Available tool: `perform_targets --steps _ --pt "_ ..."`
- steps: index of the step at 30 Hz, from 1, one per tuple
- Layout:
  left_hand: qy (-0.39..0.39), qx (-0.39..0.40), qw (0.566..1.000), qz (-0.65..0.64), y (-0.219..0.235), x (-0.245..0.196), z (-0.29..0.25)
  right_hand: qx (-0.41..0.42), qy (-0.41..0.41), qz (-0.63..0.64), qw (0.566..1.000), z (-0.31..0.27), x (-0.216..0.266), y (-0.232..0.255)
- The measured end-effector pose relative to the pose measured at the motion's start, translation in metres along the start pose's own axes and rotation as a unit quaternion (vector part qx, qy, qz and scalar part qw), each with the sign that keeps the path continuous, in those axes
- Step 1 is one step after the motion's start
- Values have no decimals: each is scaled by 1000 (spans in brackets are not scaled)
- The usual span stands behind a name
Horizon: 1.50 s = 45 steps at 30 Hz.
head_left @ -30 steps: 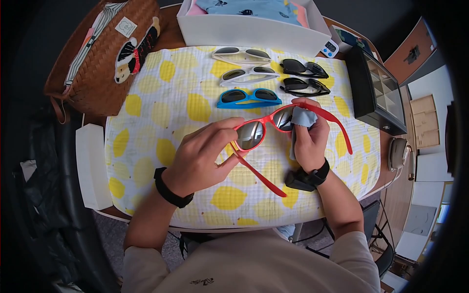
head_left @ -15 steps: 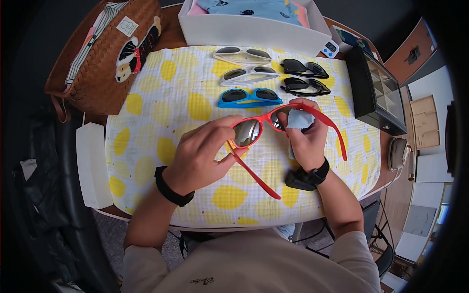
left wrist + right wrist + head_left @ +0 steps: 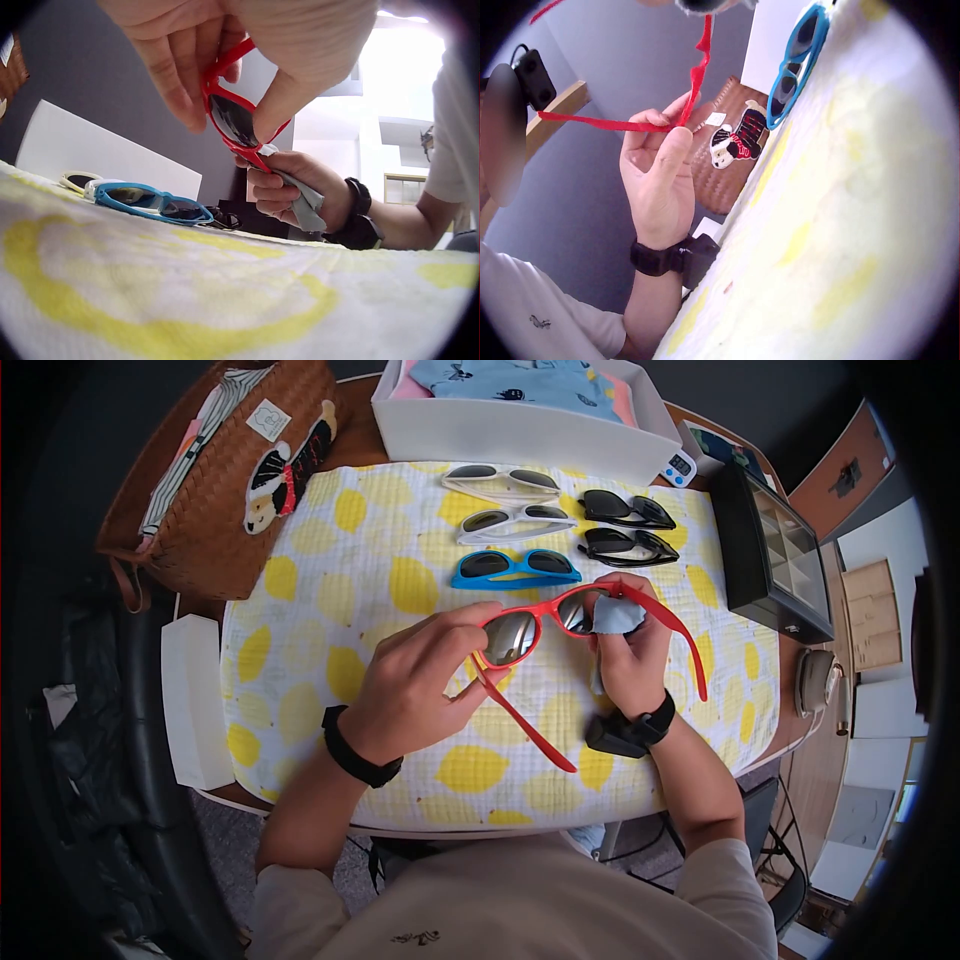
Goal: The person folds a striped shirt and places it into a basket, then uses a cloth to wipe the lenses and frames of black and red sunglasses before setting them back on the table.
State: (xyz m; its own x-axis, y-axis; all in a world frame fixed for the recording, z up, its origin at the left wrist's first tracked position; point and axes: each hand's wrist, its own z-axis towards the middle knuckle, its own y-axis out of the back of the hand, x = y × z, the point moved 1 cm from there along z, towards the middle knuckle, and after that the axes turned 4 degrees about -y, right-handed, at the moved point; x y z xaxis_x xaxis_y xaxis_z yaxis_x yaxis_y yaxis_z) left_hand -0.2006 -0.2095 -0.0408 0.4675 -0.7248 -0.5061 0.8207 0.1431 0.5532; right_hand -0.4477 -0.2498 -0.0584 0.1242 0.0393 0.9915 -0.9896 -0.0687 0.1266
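A pair of red sunglasses (image 3: 545,607) with both temples unfolded is held up over the cloth-covered table. My left hand (image 3: 415,678) pinches its left end by the lens rim and hinge; in the left wrist view the thumb (image 3: 274,112) lies against the frame. My right hand (image 3: 638,665) grips the other end, with a grey-blue wiping cloth (image 3: 620,616) between thumb and right lens. Part of that cloth hangs below the fingers in the left wrist view. Beyond the hands lie blue sunglasses (image 3: 516,578), the nearest of the laid-out pairs.
White sunglasses (image 3: 516,518), a cream pair (image 3: 500,482) and two black pairs (image 3: 630,510) lie farther back. A white box (image 3: 520,435) of folded fabric stands behind, a woven basket (image 3: 215,500) left, a black compartment case (image 3: 765,560) right. A lemon-print cloth (image 3: 300,660) covers the table.
The right thumb and wiping cloth slid left across the right lens, then back toward its outer edge. The red sunglasses tilted slightly, their right temple tip swinging down and left. Both hands kept their hold.
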Motion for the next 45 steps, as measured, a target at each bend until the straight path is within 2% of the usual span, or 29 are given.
perform_targets --steps 5,8,9,10,12,14,16,17,19,21,22,27,29,30,31,33,37,39,41,45 --pt "-1 20 999 -38 14 -4 7 -15 18 -5 1000 2 1 0" --pt "-18 -27 997 -71 29 -1 6 -10 10 -7 1000 5 -2 0" --pt "-3 -73 990 -122 36 -6 6 -7 -5 -20 1000 5 -2 1" --pt "12 -118 978 -172 44 -13 8 -2 16 -40 999 5 -1 0" --pt "28 -205 937 -281 63 -43 23 9 17 -38 999 5 1 0" --pt "-75 -129 919 -364 99 -66 44 21 16 -38 999 4 1 -1" --pt "-101 -132 917 -362 114 -106 69 23 24 -36 999 5 -1 -1" --pt "-101 -134 918 -360 112 -101 63 25 25 -36 999 5 -1 -2" --pt "-104 -142 916 -360 115 -103 63 24 93 -45 994 5 -2 -3" --pt "-105 -151 914 -362 115 -106 63 26 101 -46 993 3 0 -2" --pt "-104 -155 913 -363 116 -107 62 27 31 -38 998 3 0 -1" --pt "-118 -164 908 -367 121 -105 64 16 55 -38 998 4 0 -2" --pt "-124 -168 904 -372 121 -103 66 19 37 -47 998 4 1 -1" --pt "-124 -171 902 -377 120 -102 64 20 -8 -63 998 1 4 0" --pt "-123 -175 900 -380 120 -102 62 11 76 -99 992 0 4 -3" --pt "-117 -184 897 -384 120 -102 59 21 52 -30 998 6 -9 -1" --pt "-113 -206 891 -389 120 -102 55 14 65 -50 997 7 -11 3" --pt "-116 -204 890 -390 125 -99 56 25 16 -57 998 7 -8 2" --pt "-122 -203 890 -389 131 -100 57 11 70 -62 996 9 -3 -2" --pt "-122 -219 885 -393 134 -102 56 19 51 -47 997 8 -10 -1"
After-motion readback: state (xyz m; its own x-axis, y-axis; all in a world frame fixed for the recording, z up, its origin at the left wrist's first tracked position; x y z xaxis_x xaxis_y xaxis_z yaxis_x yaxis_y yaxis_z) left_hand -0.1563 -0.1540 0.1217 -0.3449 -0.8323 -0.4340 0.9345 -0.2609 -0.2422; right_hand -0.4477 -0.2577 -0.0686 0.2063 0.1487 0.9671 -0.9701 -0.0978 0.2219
